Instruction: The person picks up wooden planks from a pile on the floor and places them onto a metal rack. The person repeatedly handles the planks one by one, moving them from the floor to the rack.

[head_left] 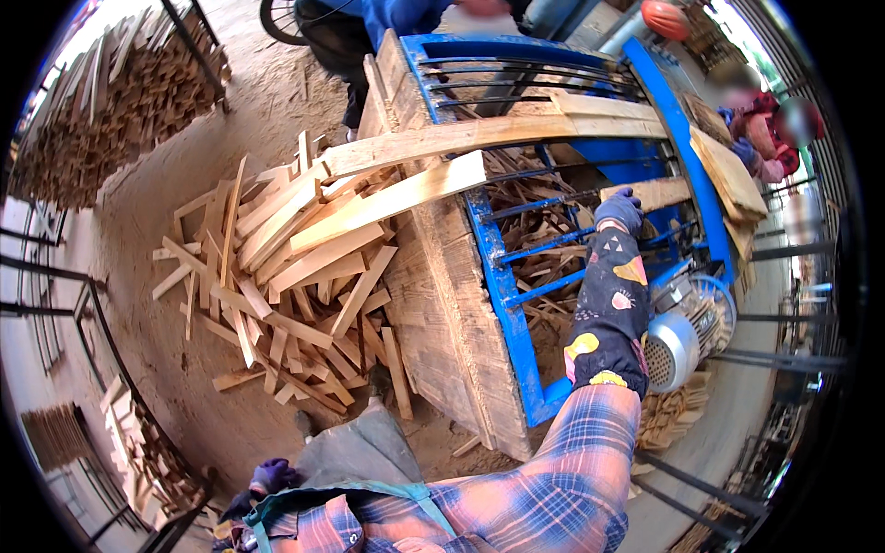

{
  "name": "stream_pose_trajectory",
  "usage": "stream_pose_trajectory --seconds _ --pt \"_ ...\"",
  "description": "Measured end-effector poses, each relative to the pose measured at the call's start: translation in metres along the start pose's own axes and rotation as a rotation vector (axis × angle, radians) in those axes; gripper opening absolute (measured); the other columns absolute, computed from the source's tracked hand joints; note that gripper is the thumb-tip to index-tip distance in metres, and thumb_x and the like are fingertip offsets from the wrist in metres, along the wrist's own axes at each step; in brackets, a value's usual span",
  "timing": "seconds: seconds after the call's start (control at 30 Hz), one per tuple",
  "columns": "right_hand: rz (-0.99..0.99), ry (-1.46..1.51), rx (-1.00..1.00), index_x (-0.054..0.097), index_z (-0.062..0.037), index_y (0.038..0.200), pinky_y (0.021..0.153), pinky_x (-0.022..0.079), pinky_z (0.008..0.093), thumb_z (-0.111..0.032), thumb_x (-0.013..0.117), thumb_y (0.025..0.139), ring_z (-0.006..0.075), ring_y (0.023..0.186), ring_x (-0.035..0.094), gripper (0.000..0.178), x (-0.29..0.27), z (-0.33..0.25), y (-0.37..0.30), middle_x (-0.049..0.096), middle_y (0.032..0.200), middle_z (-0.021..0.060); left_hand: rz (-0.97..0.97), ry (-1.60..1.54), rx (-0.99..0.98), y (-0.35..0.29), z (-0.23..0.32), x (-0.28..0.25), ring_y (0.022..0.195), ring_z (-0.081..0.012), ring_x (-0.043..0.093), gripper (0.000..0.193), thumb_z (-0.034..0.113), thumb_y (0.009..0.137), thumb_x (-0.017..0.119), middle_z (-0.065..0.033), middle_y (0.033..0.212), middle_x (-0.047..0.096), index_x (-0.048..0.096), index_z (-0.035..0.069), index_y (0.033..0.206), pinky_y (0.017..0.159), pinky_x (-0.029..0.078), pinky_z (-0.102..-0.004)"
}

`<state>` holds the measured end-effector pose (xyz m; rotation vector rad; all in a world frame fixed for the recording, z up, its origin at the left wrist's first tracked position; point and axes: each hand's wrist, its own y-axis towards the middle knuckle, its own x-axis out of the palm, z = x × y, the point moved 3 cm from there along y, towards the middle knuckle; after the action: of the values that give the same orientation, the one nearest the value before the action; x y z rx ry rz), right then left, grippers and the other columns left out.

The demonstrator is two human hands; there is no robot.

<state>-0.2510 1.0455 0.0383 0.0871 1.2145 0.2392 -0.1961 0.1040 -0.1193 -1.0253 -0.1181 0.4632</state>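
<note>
My right hand (619, 212), in a dark purple glove, reaches out over the blue metal frame (505, 276) of a machine. Its fingers are closed on the near-left end of a short wooden board (662, 194), which lies across the bars by the blue crossbeam (678, 152). Low at my left side hangs my left hand (274, 475), gloved too, its fingers curled with nothing visible in them. Beyond the right hand, a long wooden plank (498, 132) spans the frame. A shorter plank (396, 201) rests with one end on the machine's wooden side and the other over the heap.
A heap of loose wood strips (313, 295) covers the floor left of the machine. An electric motor (682, 341) sits right of my forearm. Stacked wood (111, 101) stands far left. One person (369, 28) is behind the machine; another (770, 138) is at the far right.
</note>
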Motion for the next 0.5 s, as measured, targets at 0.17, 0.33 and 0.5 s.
stream_pose_trajectory --seconds 0.17,0.33,0.5 --pt "-0.010 -0.106 -0.271 0.039 0.0036 0.128 0.080 0.053 0.0496 -0.024 0.064 0.079 0.0373 0.107 0.059 0.062 -0.011 -0.014 -0.019 0.056 0.118 0.0268 0.045 0.371 0.170 0.020 0.054 -0.005 0.086 -0.0212 0.067 0.026 0.022 0.086 0.062 -0.0094 0.099 0.068 0.060 0.003 0.104 0.072 0.053 -0.0326" --pt "-0.081 -0.215 -0.479 0.042 0.0048 0.126 0.080 0.053 0.0464 -0.021 0.061 0.079 0.0374 0.101 0.062 0.057 -0.088 -0.013 -0.112 0.058 0.112 0.0271 0.113 -0.839 -0.149 0.042 0.070 0.004 0.080 -0.0175 0.064 0.033 0.027 0.092 0.056 -0.0093 0.096 0.065 0.053 0.005 0.117 0.067 0.051 -0.0283" --pt "-0.129 -0.366 -0.710 0.045 -0.0046 0.125 0.080 0.052 0.0436 -0.015 0.058 0.080 0.0370 0.098 0.062 0.048 -0.134 0.024 -0.221 0.056 0.119 0.0198 0.094 -0.772 -0.126 0.062 0.043 0.009 0.076 -0.0174 0.063 0.032 0.024 0.090 0.056 -0.0094 0.092 0.066 0.056 0.003 0.114 0.066 0.051 -0.0271"
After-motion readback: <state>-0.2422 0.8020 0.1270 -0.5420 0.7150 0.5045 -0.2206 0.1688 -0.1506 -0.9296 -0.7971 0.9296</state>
